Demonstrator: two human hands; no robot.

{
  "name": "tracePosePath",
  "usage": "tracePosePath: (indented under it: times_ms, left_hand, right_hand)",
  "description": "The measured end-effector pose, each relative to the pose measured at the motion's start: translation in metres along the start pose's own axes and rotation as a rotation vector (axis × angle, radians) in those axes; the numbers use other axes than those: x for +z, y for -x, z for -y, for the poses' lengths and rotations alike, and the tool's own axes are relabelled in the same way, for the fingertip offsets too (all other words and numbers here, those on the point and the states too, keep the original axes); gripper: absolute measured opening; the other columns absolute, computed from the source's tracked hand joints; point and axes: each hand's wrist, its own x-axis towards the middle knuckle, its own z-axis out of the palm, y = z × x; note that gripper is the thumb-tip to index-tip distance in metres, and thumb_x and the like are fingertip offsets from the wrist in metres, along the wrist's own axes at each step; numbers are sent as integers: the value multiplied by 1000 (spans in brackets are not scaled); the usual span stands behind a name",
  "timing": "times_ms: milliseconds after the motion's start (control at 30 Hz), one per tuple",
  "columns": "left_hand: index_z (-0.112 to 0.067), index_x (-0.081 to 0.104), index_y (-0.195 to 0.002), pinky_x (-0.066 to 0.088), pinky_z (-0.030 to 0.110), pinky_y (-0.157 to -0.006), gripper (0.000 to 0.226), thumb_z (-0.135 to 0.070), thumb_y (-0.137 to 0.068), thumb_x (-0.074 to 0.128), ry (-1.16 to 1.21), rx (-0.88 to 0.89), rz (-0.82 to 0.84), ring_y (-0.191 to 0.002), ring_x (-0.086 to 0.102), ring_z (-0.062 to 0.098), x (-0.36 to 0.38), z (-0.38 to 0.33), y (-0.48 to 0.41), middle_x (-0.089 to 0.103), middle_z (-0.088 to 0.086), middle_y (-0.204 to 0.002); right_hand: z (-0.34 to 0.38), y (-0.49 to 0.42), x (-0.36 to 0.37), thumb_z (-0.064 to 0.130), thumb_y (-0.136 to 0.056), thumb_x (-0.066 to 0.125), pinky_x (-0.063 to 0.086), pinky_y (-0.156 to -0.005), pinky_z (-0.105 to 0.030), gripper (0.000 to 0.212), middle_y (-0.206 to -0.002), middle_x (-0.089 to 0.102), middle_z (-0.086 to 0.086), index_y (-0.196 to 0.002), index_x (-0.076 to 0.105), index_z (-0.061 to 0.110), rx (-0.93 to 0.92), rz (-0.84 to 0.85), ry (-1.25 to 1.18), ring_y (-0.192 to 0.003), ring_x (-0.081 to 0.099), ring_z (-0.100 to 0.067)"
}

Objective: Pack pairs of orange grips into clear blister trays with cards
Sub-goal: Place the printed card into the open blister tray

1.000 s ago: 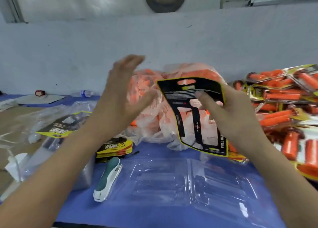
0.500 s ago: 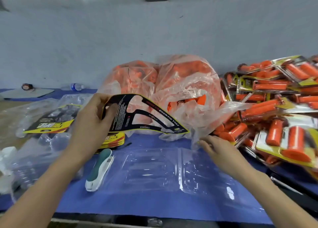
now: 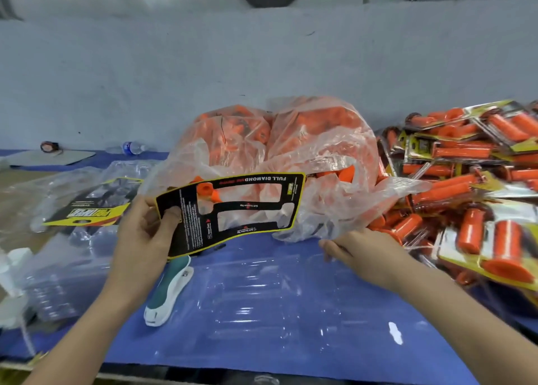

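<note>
While the left hand point(image 3: 142, 239) pinches the black card point(image 3: 233, 210) above the clear tray point(image 3: 262, 297), the right hand point(image 3: 361, 250) lies at the tray's far edge, just below the bag point(image 3: 305, 140) of orange grips point(image 3: 348, 173); whether it grips anything is unclear.

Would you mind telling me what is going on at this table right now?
A person is packing orange grips. The left hand holds a black and yellow card by one end, lifted over the blue table. The right hand lies at the far edge of the clear blister tray, just under the bag of loose grips; whether it grips anything is unclear. The tray has no grips in it yet. Finished packs are piled on the right.
</note>
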Motion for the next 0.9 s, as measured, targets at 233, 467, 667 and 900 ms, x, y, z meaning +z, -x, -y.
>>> tracePosePath:
  times_ms: [233, 467, 667, 900]
  left_hand:
    - [-17, 69, -94, 57, 28, -63, 13, -13, -97, 57, 99, -331, 144, -72, 69, 15, 15, 8, 21, 75, 7, -85]
    - [-11, 63, -94, 51, 53, -83, 8, -14, -98, 57, -233, -412, 349, -81, 69, 36, 40, 29, 61, 75, 12, -84]
    - [-21, 62, -87, 49, 25, -71, 11, -18, -96, 59, -436, -362, 284, -72, 68, 12, 58, 36, 63, 73, -2, -75]
    - [-26, 60, -106, 48, 26, -67, 10, -25, -96, 59, -497, -345, 267, -71, 64, -8, 68, 49, 67, 75, -13, -88]
  right_hand:
    - [-50, 10, -7, 57, -101, 23, 37, -54, -33, 53, -87, 66, 6, -88, 64, 27, -3, 5, 334, -82, 66, -22]
    - [-67, 32, 10, 49, -102, 30, 47, -77, -35, 40, -96, 56, 6, -102, 65, 29, 18, -97, 302, -94, 60, -21]
    - [-30, 37, 21, 33, -97, 52, 46, -78, -37, 24, -100, 62, 4, -110, 70, 24, -43, -401, -37, -88, 58, -23]
    - [-17, 40, 60, 32, -86, 71, 49, -95, -42, 15, -107, 66, 3, -100, 71, 26, -104, -385, 2, -97, 64, -24]
